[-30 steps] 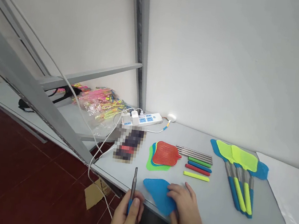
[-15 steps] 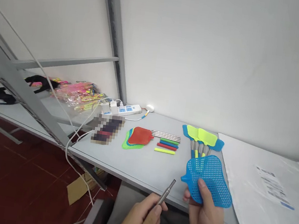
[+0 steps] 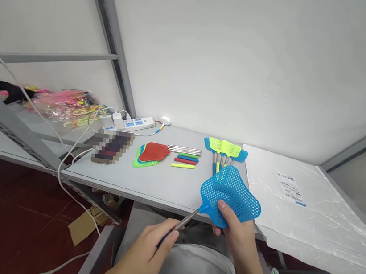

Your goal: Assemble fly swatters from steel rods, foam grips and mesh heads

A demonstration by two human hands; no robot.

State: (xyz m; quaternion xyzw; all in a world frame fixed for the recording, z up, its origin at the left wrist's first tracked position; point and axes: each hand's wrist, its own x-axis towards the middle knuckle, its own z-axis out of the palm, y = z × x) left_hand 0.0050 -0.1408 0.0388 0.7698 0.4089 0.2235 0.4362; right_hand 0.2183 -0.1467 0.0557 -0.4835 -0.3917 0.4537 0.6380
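My left hand (image 3: 155,243) is closed round a metal rod (image 3: 186,219) with a dark blue grip. The rod's tip meets the neck of a blue fly swatter head (image 3: 229,192); how far it sits inside I cannot tell. My right hand (image 3: 234,229) pinches that mesh head, thumb on top and fingers underneath. Beyond it lie several fly swatters (image 3: 227,148) with yellow and blue heads. Left of them are stacked swatter heads (image 3: 154,152), red on top, beside several metal rods (image 3: 184,150) and coloured grips (image 3: 184,161).
A white plastic bag (image 3: 297,192) with a label covers the table's right side. At the back left are a power strip (image 3: 139,123) with cables and a pixelated item (image 3: 112,147). A grey metal frame (image 3: 112,33) stands left, near bagged colourful goods (image 3: 68,106).
The rod and the blue swatter head, apart before, now meet at the head's neck. The camera view has shifted, so the table things appear further left.
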